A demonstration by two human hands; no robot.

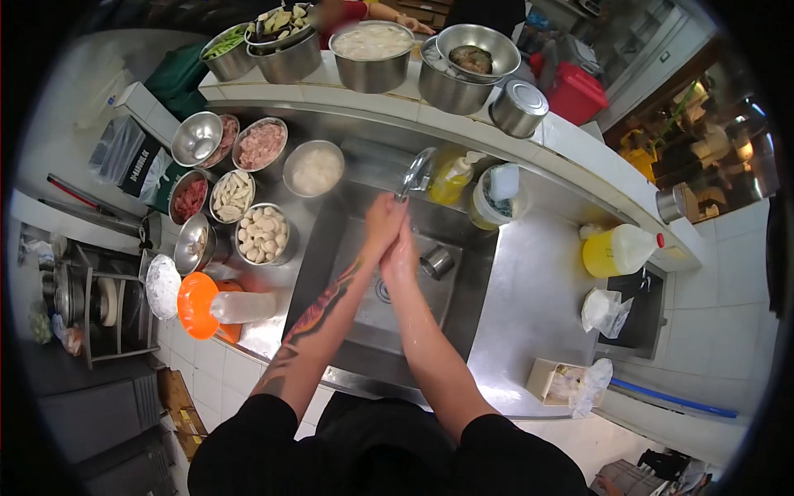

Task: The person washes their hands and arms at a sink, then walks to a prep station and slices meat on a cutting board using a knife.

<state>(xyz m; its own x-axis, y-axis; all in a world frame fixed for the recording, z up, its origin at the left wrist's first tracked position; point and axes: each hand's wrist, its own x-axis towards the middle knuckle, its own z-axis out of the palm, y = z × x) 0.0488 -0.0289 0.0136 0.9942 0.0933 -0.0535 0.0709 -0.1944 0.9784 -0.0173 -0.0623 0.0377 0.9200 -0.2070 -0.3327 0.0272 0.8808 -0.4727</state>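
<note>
Under the curved faucet, my left hand and my right hand are pressed together over the steel sink. Their fingers are partly hidden against each other, and no object shows between them. Wet skin shows on the hands and forearms. Below them in the basin, a small metal cup lies tilted near the drain. A yellow soap pump bottle stands just right of the faucet, beside a clear tub holding a sponge.
Bowls of meat and pale round pieces stand left of the sink, near an orange container. Large pots line the back ledge, with a co-worker's hand behind. A yellow jug stands at right.
</note>
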